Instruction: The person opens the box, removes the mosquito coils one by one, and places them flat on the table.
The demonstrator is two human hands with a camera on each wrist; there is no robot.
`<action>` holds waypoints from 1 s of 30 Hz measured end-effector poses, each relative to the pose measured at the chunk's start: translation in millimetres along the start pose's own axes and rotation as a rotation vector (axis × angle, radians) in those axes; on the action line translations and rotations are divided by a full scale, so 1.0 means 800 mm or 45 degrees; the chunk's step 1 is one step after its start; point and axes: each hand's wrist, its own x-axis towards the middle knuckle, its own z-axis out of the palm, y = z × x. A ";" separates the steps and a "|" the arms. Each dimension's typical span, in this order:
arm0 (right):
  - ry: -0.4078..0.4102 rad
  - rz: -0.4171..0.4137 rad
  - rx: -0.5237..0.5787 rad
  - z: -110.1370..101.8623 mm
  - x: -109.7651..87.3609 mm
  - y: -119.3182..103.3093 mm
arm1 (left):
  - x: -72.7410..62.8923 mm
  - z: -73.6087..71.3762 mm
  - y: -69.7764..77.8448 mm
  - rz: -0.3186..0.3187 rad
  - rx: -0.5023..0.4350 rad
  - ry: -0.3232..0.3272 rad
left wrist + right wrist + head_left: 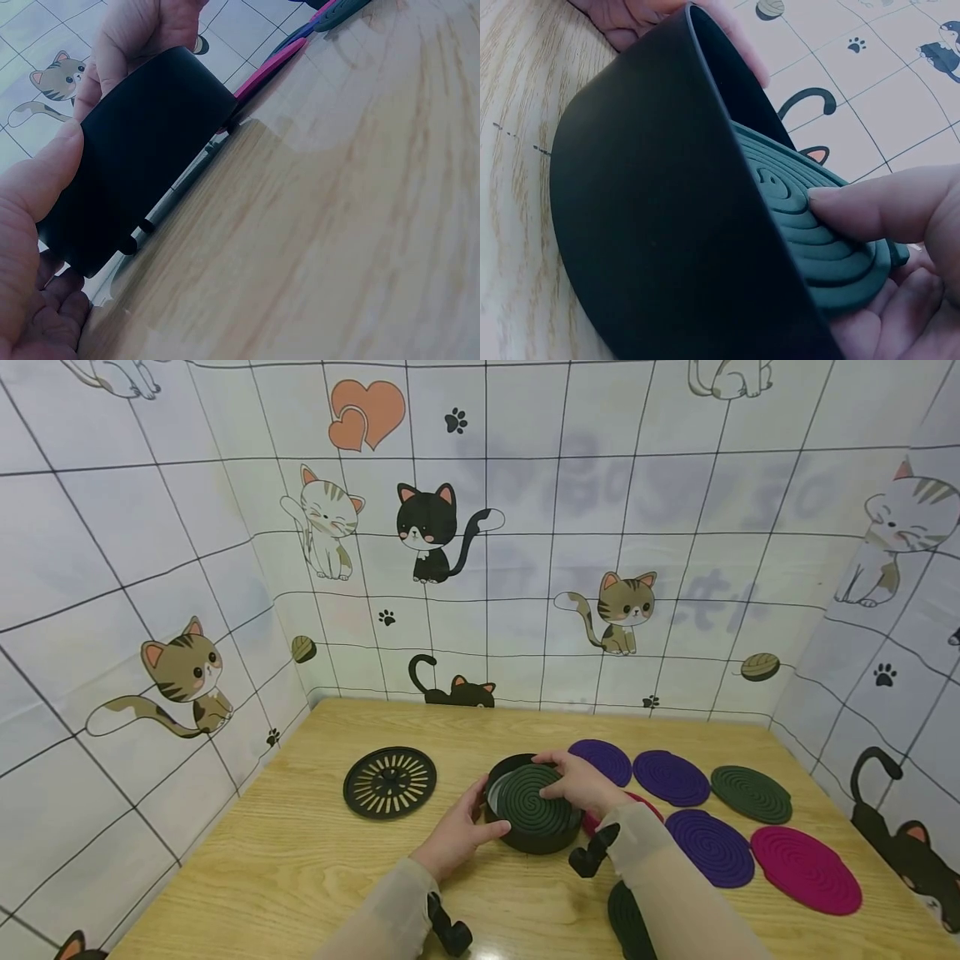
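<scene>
A black round mosquito coil holder [536, 843] stands on the table, its top uncovered. My left hand [460, 833] grips its left side, with the thumb along the near wall [142, 157] and the fingers around the far side. The right hand [581, 783] pinches a green mosquito coil [534, 806] between thumb and fingers. That coil is tilted, partly inside the holder's mouth, as the right wrist view shows beyond the dark rim [731, 127]. What lies on the holder's floor is mostly hidden by the coil.
A black slotted lid [390, 782] lies to the left. On the right are several flat coils: purple [671, 778], green [752, 794], pink [806, 869]. Another green coil [628, 918] is partly under the right forearm. A cat-patterned tiled sheet [517, 527] borders the table's back and sides.
</scene>
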 end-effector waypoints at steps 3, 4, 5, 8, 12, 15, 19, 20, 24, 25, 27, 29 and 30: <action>0.001 0.004 0.020 0.000 0.000 0.000 | 0.000 0.000 0.000 -0.004 -0.002 0.000; 0.003 0.006 0.028 0.000 0.000 0.001 | 0.000 0.000 0.000 -0.005 -0.002 -0.001; 0.006 0.007 0.035 0.000 0.000 0.001 | 0.000 0.000 0.000 -0.007 -0.003 -0.001; 0.021 0.018 0.066 0.000 0.001 0.000 | 0.000 -0.001 0.000 -0.009 -0.005 -0.002; 0.023 0.003 0.070 -0.001 0.000 0.002 | 0.000 -0.001 0.001 -0.009 -0.004 0.000; 0.024 -0.001 0.080 -0.002 0.000 0.003 | -0.001 -0.001 0.002 -0.008 -0.002 0.002; 0.023 0.006 0.099 -0.003 0.000 0.003 | -0.002 0.000 0.002 -0.006 0.001 0.003; 0.023 0.006 0.095 -0.003 0.001 0.003 | -0.001 0.000 0.002 -0.006 0.001 0.003; 0.035 0.015 0.079 -0.003 0.001 0.002 | -0.001 0.000 0.001 -0.006 0.001 0.001; 0.033 0.015 0.077 -0.002 0.001 0.002 | 0.000 0.000 0.001 -0.008 -0.001 0.000; 0.024 0.015 0.076 -0.002 0.000 0.001 | 0.000 0.000 0.001 -0.010 -0.004 0.001; 0.014 0.015 0.074 -0.002 0.000 0.002 | 0.000 0.000 0.001 -0.010 -0.004 0.002; 0.011 0.016 0.079 -0.002 0.000 0.002 | 0.000 0.000 0.001 -0.009 -0.004 0.002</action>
